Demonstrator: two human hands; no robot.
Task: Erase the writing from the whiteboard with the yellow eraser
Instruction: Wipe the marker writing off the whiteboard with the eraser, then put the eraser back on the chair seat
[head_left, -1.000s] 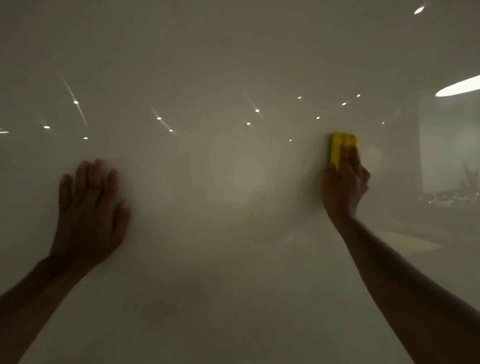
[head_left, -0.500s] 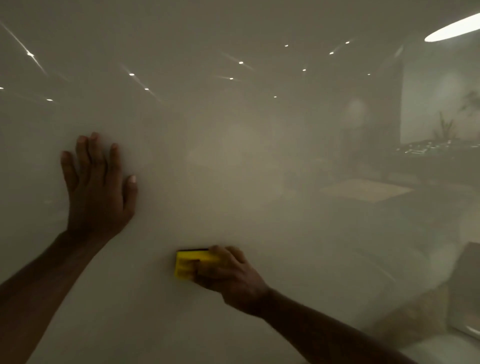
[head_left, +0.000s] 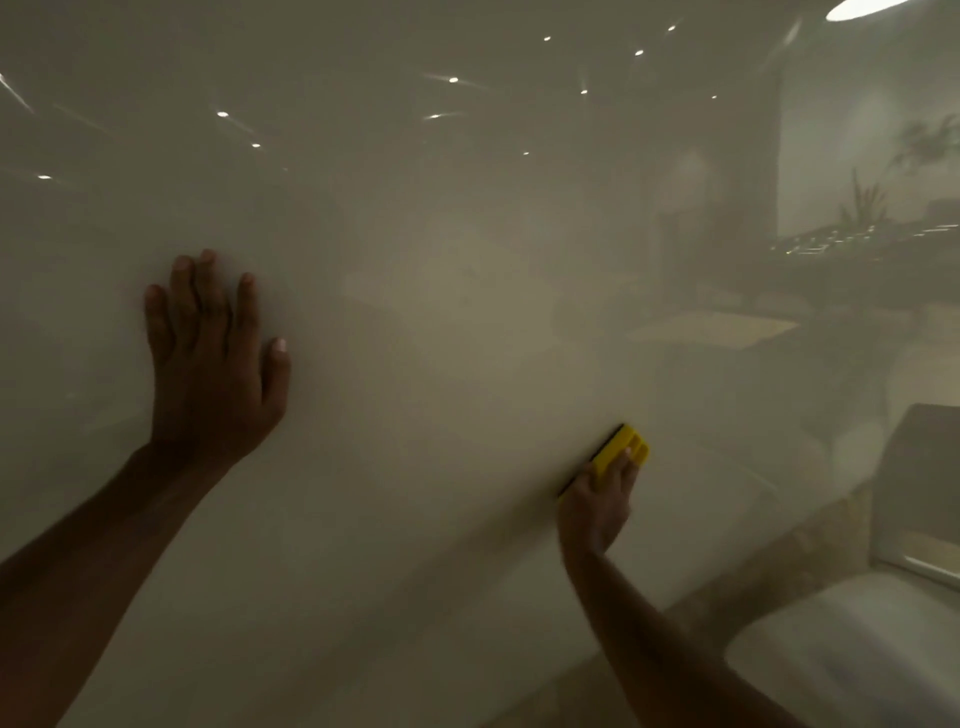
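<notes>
- Two bare hands are up on the big shiny whiteboard (head_left: 441, 364), and the room is quite dim.
- The left hand (head_left: 213, 364) lies flat on the board, on the left side, fingers spread and pointing up. It grips nothing; the palm just presses on the board.
- That hand sits in much the same spot on the board as half a second ago.
- The right hand (head_left: 597, 504) is curled tight around the yellow eraser (head_left: 621, 452), with the fingers lying over its back.
- The eraser is pressed to the board, low down and to the right of the middle. It is tilted, with its free end pointing up and to the right, and a dark strip runs along the edge that touches the board.
- Half a second ago the eraser lay flat and level, low down just right of the left hand. Now it is well apart from that hand, far over to the right.
- A second ago it was high up on the right, standing on end.
- I see no writing on the board near the hands, only little bright spots of light shining back from it.
- A pale rounded thing (head_left: 852, 649) shows at the bottom right, too blurry to name.
</notes>
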